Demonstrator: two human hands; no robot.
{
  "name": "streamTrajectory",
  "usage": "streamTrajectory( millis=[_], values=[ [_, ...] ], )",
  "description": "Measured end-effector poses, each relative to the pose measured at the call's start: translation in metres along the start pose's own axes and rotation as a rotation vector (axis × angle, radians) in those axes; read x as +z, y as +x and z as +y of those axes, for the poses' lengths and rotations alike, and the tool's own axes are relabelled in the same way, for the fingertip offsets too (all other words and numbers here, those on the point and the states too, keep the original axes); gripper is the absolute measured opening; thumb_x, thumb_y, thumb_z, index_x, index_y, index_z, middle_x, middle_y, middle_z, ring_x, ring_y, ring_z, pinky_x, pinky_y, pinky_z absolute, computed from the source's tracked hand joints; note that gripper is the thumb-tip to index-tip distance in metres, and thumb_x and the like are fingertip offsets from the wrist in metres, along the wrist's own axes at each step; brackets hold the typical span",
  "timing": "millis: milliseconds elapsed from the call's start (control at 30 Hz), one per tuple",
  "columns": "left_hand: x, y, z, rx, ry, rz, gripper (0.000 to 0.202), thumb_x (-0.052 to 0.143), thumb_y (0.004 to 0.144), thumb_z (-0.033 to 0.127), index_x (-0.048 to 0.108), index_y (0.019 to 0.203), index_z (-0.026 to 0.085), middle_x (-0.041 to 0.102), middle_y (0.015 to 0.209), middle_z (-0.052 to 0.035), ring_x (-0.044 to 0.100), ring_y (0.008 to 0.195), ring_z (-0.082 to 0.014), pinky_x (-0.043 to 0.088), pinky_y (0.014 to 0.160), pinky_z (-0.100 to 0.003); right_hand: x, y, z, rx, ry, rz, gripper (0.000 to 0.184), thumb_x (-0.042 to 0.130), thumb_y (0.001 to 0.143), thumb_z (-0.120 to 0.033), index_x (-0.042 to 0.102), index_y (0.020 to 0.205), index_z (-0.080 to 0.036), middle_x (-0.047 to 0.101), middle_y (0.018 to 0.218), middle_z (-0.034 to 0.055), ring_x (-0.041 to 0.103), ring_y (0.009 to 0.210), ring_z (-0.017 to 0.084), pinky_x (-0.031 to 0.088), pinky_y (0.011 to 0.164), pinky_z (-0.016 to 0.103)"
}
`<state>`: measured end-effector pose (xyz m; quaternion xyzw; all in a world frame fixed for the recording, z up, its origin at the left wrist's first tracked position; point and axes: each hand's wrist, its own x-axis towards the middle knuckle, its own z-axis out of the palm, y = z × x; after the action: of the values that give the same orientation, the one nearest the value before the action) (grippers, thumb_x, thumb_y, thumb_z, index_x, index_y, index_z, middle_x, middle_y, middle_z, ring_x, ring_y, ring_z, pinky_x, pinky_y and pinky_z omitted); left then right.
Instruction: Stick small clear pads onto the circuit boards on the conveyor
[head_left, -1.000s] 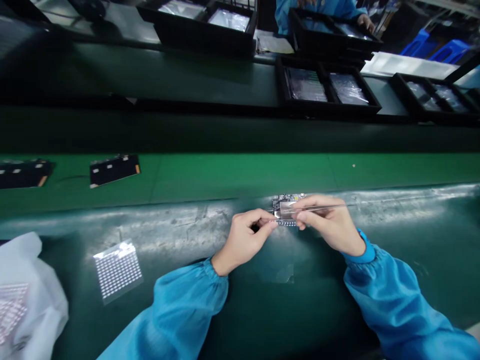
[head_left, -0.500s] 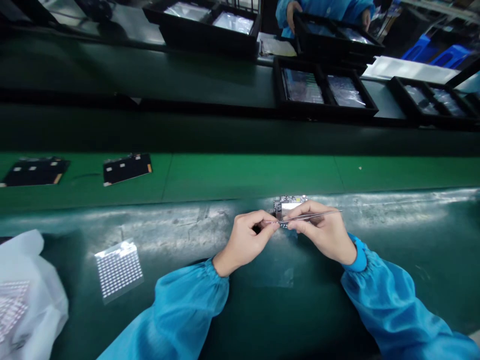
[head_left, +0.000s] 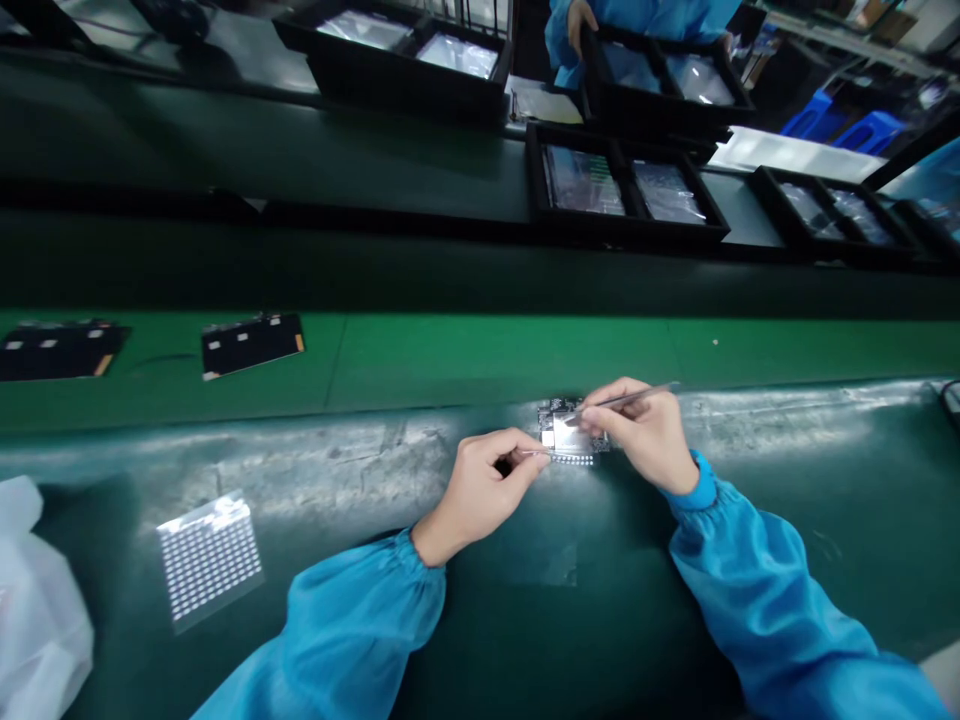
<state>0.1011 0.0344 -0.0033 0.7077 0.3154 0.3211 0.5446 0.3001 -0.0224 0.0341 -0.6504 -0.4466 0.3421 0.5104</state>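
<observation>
A long green-matted workbench (head_left: 480,360) crosses the room, with four black trays (head_left: 626,235) in view along its far side and a co-worker's hand (head_left: 581,15) at one. Two black boards (head_left: 251,345) lie far left; one dotted sheet (head_left: 208,555) and one white plastic bag (head_left: 37,610) lie near left. At centre, the left hand (head_left: 480,495) appears to pinch one small circuit board (head_left: 571,430) by its left edge. The right hand (head_left: 645,435) clasps one pair of tweezers (head_left: 630,398) over the board; whether the tips are apart or together is too small to tell. A slipped tip could scratch the board, and a loosened pinch could drop it.
</observation>
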Motion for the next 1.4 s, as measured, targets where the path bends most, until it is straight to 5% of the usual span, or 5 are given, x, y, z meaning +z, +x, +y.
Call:
streamTrajectory(
  millis=[233,1400],
  values=[
    [0.000,-0.001,-0.002,0.000,0.000,0.001,0.013,0.067,0.085,0.021,0.074,0.076,0.015,0.067,0.058,-0.0016,0.058,0.050,-0.0125,0.043,0.048,-0.022,0.007,0.023,0.026,0.077,0.087,-0.036,0.028,0.081,0.076,-0.037,0.061,0.079,-0.017,0.068,0.058,0.0021,0.060,0.046,0.012,0.048,0.044,0.024],
    [-0.001,-0.001,0.000,0.024,0.034,0.014,0.012,0.067,0.083,0.019,0.074,0.076,0.014,0.062,0.055,0.0009,0.053,0.049,-0.0107,0.041,0.049,-0.020,0.008,0.016,0.036,0.019,0.022,-0.042,0.018,0.081,0.074,-0.031,0.072,0.075,-0.016,0.071,0.068,0.0030,0.058,0.052,0.012,0.046,0.048,0.024]
  ],
)
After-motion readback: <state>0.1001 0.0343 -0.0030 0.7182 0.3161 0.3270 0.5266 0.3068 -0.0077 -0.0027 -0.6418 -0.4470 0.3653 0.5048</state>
